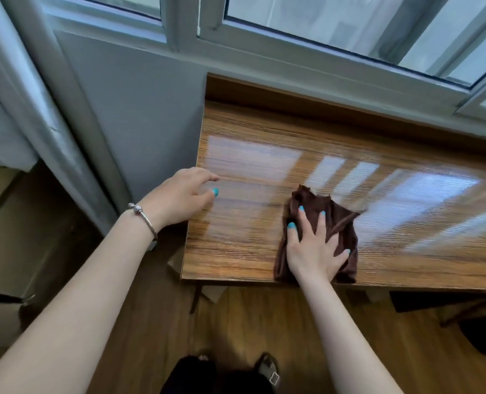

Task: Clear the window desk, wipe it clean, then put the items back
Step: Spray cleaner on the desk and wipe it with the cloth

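Right hand (314,245) grip flat on brown cloth (341,223); left hand (179,197) relaxed at glossy wooden desk (250,155) edge, under window (349,21).

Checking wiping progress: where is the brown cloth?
In the head view, the brown cloth lies on the desk near its front edge, under the right hand.
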The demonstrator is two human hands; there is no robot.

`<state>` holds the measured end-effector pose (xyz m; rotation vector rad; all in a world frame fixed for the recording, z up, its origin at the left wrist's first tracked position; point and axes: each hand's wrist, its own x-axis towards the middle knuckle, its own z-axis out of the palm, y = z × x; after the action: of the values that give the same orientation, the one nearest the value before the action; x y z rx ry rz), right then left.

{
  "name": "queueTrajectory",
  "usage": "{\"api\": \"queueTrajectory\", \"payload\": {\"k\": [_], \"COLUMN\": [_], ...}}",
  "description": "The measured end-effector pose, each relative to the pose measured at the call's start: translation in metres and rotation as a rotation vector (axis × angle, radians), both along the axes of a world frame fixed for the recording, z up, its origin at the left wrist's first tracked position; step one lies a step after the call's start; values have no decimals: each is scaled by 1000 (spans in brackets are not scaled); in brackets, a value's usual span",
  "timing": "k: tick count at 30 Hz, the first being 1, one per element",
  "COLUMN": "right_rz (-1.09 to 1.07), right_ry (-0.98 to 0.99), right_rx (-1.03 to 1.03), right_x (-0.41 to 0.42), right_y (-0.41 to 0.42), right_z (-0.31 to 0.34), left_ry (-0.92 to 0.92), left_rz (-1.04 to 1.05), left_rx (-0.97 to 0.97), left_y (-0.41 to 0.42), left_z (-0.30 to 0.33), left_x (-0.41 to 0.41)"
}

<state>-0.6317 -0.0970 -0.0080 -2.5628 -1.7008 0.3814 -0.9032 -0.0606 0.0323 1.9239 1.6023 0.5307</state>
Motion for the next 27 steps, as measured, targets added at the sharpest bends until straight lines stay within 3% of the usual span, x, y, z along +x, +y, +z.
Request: {"api": "queueTrajectory", "payload": {"k": [6,10,13,18,21,24,27], "right_rz": [523,696,600,47,-114,-6,344], "right_ry": [36,111,68,-13,-19,-36,-25], "right_rx": [83,121,137,8,8,12,48], "right_x": [-137,-138,-74,83,107,79,74], "right_y": [-45,-53,-34,10,22,18,6], "right_z": [-11,-7,-11,-2,-1,-7,-15], "left_ry": [5,9,11,33,44,72,78], "left_rz": [18,-20,-63,-130,-154,-180,-254], "left_rx": [46,67,71,9,26,31,36], "left_y": [-1,12,20,18,18,28,41], "left_z": [3,14,19,19,16,15,18], "left_x": [-4,13,29,51,63,82,116]}}
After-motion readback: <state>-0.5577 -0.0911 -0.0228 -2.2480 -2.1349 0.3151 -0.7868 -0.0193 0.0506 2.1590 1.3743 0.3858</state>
